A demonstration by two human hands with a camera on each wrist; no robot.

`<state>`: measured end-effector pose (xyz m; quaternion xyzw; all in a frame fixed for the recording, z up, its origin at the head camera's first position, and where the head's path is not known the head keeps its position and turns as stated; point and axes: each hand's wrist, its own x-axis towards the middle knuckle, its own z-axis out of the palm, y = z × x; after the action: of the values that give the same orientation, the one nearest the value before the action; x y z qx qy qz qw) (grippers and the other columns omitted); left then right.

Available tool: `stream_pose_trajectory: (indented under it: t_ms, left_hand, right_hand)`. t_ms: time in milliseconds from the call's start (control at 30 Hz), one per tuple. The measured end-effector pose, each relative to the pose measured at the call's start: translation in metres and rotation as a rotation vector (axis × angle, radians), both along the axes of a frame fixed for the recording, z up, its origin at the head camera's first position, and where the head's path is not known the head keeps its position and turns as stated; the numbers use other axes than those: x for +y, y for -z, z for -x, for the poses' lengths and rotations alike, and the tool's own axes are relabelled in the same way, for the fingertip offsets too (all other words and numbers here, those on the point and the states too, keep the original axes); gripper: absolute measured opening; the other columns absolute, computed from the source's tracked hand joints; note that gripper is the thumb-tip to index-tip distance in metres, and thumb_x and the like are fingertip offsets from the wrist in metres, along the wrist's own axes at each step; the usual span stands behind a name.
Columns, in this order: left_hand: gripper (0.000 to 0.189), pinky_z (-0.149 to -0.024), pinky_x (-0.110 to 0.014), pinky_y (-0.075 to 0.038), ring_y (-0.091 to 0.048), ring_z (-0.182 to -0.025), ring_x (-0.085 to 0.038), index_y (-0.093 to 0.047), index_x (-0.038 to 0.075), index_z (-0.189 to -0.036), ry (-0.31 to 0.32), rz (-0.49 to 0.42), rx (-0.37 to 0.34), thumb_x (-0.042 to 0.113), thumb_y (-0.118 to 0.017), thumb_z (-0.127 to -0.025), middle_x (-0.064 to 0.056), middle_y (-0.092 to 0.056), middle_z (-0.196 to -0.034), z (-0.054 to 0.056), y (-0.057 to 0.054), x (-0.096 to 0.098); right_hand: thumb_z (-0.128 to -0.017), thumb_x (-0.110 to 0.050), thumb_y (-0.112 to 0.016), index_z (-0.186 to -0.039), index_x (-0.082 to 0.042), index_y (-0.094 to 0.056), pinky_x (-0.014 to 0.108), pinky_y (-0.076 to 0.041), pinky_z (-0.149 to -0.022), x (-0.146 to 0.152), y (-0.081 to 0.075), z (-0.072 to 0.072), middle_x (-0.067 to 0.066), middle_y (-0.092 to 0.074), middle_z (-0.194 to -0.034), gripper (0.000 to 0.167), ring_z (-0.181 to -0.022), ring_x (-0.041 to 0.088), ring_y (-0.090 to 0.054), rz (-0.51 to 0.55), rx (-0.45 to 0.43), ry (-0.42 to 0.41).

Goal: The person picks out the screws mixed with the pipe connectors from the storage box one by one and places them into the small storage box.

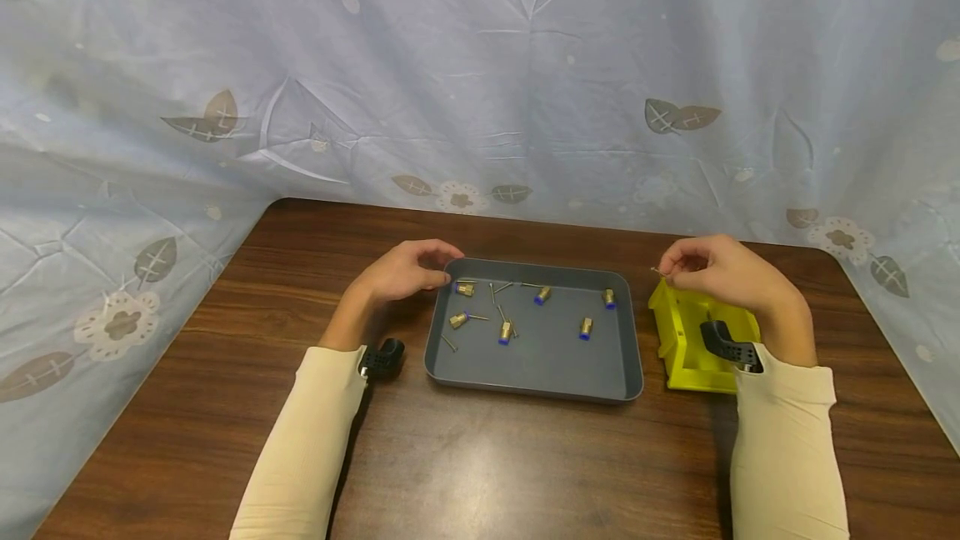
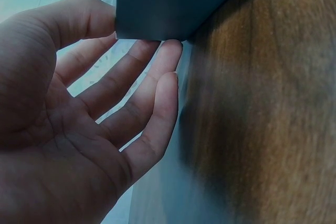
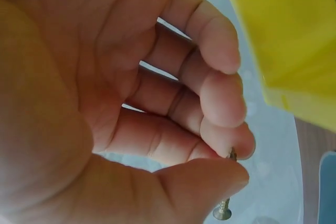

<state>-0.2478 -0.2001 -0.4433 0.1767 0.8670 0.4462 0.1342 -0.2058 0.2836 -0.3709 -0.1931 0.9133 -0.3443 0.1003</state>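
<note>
My left hand [image 1: 405, 271] holds the far left corner of a shallow grey tray [image 1: 525, 386], its thumb at the rim and the other fingers round the far side. Inside the tray lie several brass fittings [image 1: 506, 330] with blue collars and several thin screws [image 1: 448, 342]. My right hand [image 1: 723, 273] pinches a small screw [image 3: 222, 212] between thumb and index finger, its flat head sticking out below the thumb. That hand is over the far left edge of a yellow bin [image 1: 678, 357], which it partly covers.
The brown wooden table [image 1: 465, 465] carries the tray and the bin, with a narrow strip of tabletop between them. A pale patterned curtain [image 1: 480, 90] hangs along the table's far edge and sides. Black camera mounts [image 1: 384, 357] sit on both wrists.
</note>
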Motion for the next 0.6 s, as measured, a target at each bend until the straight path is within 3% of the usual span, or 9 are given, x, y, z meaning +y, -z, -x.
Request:
stream_pose_trajectory:
  t_ms: [233, 600]
  left_hand:
    - [0.043, -0.097, -0.045, -0.056, -0.058, -0.132, -0.036, -0.070, 0.007, -0.144, 0.004, -0.015, -0.010, 0.008, -0.071, -0.101, -0.020, -0.064, -0.143, -0.001, 0.000, 0.000]
    - [0.043, -0.100, -0.046, -0.054, -0.058, -0.133, -0.037, -0.070, 0.006, -0.144, 0.008, -0.021, 0.013, 0.007, -0.071, -0.101, -0.021, -0.065, -0.141, 0.000, 0.002, 0.001]
  right_hand:
    - [-0.104, -0.007, -0.069, -0.113, 0.000, -0.075, 0.024, -0.051, -0.082, 0.013, 0.002, -0.001, 0.008, -0.073, -0.109, 0.012, -0.094, 0.016, -0.062, -0.018, -0.005, 0.048]
    - [-0.106, -0.007, -0.069, -0.117, 0.005, -0.072, 0.028, -0.052, -0.077, 0.031, 0.010, -0.001, 0.011, -0.073, -0.112, 0.017, -0.094, 0.018, -0.061, -0.093, -0.021, 0.115]
